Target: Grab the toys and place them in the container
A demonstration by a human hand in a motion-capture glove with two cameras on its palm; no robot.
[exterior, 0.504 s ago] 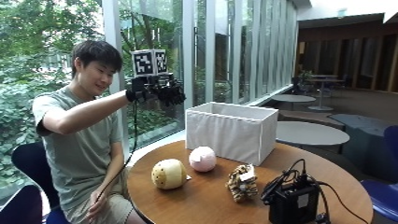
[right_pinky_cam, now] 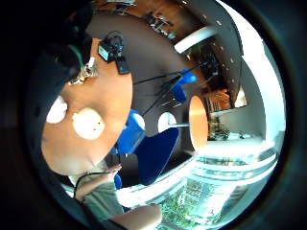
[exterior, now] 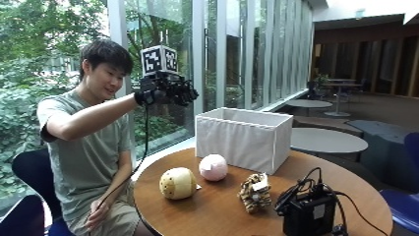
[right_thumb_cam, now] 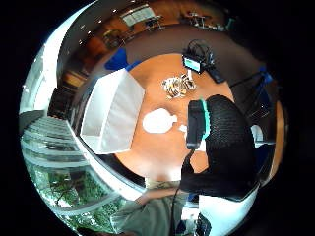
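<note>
Three toys lie on the round wooden table (exterior: pixel 209 214): a yellow ball-shaped toy (exterior: pixel 178 183), a pink round toy (exterior: pixel 213 167) and a spotted brown toy (exterior: pixel 255 192). Behind them stands the white fabric container (exterior: pixel 245 137), with its top open. My gloved right hand (exterior: pixel 167 93) is raised high above the table's left edge, left of the container. Its fingers are spread and hold nothing. The thumb side palm view looks down on the container (right_thumb_cam: pixel 110 115), the pink toy (right_thumb_cam: pixel 160 120) and the spotted toy (right_thumb_cam: pixel 178 86); my thumb (right_thumb_cam: pixel 226 142) hides the yellow one. The yellow toy (right_pinky_cam: pixel 88 123) shows in the little finger side view.
A black device (exterior: pixel 308 211) with cables sits at the table's front right edge. Blue chairs (right_pinky_cam: pixel 148 148) stand around the table, and a window wall runs behind it. The person's bare hand (exterior: pixel 98 212) rests in the lap.
</note>
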